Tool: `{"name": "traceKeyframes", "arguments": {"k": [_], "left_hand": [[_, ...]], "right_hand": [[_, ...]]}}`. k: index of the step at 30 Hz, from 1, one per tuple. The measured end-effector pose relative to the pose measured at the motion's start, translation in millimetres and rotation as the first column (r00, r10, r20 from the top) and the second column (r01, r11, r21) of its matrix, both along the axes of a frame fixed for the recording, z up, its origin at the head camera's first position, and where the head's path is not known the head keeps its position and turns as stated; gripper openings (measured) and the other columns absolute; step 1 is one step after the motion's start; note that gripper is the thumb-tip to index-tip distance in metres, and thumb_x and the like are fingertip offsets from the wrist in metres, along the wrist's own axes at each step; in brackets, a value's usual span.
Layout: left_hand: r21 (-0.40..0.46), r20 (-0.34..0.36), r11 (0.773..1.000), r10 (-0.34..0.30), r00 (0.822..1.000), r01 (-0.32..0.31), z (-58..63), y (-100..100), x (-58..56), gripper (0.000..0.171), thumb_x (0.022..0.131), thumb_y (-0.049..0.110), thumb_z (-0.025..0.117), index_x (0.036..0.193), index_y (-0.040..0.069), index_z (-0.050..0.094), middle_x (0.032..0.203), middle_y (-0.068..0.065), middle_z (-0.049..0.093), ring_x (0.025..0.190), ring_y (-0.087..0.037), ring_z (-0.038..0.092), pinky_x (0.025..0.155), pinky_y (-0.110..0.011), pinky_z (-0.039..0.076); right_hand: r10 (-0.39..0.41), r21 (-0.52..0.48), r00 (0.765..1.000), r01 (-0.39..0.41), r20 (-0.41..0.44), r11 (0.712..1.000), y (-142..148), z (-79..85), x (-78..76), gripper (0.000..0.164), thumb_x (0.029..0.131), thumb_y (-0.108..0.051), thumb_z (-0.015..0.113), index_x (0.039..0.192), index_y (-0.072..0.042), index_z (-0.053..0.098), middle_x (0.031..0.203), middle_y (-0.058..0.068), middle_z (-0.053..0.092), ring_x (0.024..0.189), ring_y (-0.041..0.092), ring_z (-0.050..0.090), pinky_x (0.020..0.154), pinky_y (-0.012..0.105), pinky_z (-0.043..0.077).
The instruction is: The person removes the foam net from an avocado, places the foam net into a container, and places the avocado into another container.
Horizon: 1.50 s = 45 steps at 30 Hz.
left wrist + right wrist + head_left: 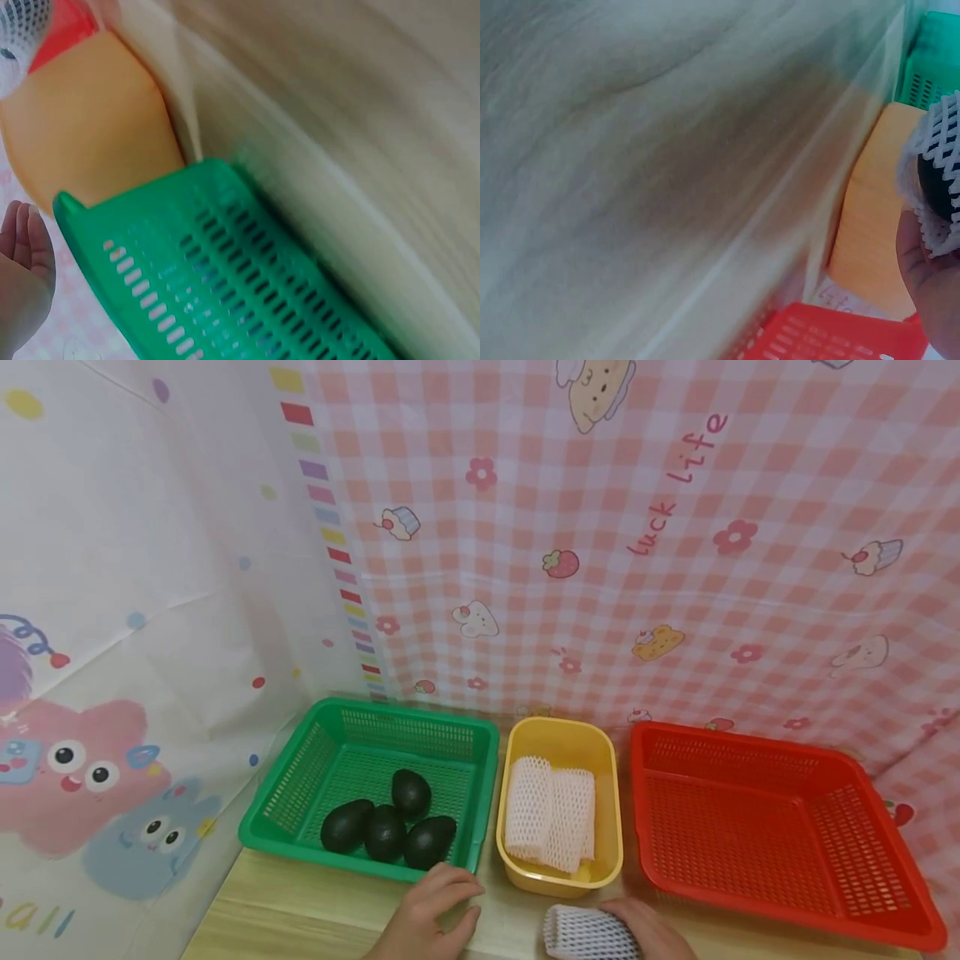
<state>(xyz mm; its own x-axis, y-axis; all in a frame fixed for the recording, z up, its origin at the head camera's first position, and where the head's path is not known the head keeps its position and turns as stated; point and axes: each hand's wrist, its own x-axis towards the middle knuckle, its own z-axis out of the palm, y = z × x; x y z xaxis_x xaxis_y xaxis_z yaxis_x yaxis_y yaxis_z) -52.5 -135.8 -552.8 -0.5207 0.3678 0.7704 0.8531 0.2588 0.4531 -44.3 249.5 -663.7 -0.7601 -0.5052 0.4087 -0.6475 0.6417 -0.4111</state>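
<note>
My right hand [648, 931] grips a white foam net sleeve [581, 933] in front of the yellow bin. A dark avocado [934, 189] shows inside that sleeve in the right wrist view. To the left, my left hand [435, 914] holds nothing; its fingers are relaxed and spread from the thumb, near the front rim of the green basket [288, 845]. Several dark avocados [411, 793] lie in the front part of that basket. More white foam net sleeves [528, 810] lie in the yellow bin [558, 885].
A red basket [750, 843] with no fruit in it stands right of the yellow bin. All three containers sit in a row on a wooden table [300, 906]. Behind them hangs a pink checked cloth [517, 610], with a white printed cloth [187, 652] at the left.
</note>
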Motion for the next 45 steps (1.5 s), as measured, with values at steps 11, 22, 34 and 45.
{"name": "traceKeyframes", "arguments": {"k": [11, 22, 34, 45], "left_hand": [[-0.02, 0.032, 0.993, -0.112, 0.993, 0.113, -29.6, 22, 7.9, 0.014, 0.091, -0.002, 0.074, 0.103, 0.006, 0.075, 0.104, -0.003, 0.07, 0.095, -0.016, 0.066, 0.087, -0.019, 0.054], [-0.137, 0.252, 0.986, -0.058, 0.966, 0.095, -42.8, 32, 11.5, 0.027, 0.081, -0.011, 0.076, 0.104, 0.002, 0.076, 0.104, -0.004, 0.073, 0.096, -0.015, 0.069, 0.086, -0.019, 0.054], [-0.226, 0.383, 0.957, -0.085, 0.92, 0.182, -70.1, 41, 2.2, 0.015, 0.098, 0.005, 0.068, 0.109, 0.007, 0.077, 0.106, 0.0, 0.072, 0.1, -0.01, 0.065, 0.085, -0.023, 0.054], [-0.26, 0.522, 0.947, -0.026, 0.853, 0.188, -38.2, 56, 7.6, 0.02, 0.1, 0.006, 0.068, 0.118, 0.003, 0.075, 0.112, -0.005, 0.073, 0.108, -0.012, 0.066, 0.091, -0.024, 0.055]], "right_hand": [[0.011, 0.007, 0.979, -0.012, 0.206, 1.0, -34, 60.4, 12.0, 0.067, 0.077, -0.053, 0.088, 0.126, -0.015, 0.064, 0.117, -0.004, 0.067, 0.105, 0.01, 0.062, 0.083, 0.033, 0.055], [-0.102, 0.084, 0.955, 0.081, 0.278, 0.993, -54, 74.1, 24.8, 0.07, 0.077, -0.061, 0.085, 0.128, -0.019, 0.064, 0.121, -0.014, 0.065, 0.11, 0.008, 0.062, 0.092, 0.037, 0.056], [-0.12, 0.02, 0.949, 0.119, 0.293, 0.993, -53, 69.4, 28.8, 0.075, 0.076, -0.066, 0.085, 0.133, -0.023, 0.063, 0.125, -0.016, 0.065, 0.109, 0.003, 0.063, 0.089, 0.033, 0.057], [0.04, -0.143, 0.979, -0.011, 0.201, 0.99, -34, 56.3, 23.6, 0.07, 0.076, -0.038, 0.094, 0.133, -0.009, 0.065, 0.121, -0.002, 0.069, 0.109, 0.006, 0.065, 0.086, 0.025, 0.055]]}}
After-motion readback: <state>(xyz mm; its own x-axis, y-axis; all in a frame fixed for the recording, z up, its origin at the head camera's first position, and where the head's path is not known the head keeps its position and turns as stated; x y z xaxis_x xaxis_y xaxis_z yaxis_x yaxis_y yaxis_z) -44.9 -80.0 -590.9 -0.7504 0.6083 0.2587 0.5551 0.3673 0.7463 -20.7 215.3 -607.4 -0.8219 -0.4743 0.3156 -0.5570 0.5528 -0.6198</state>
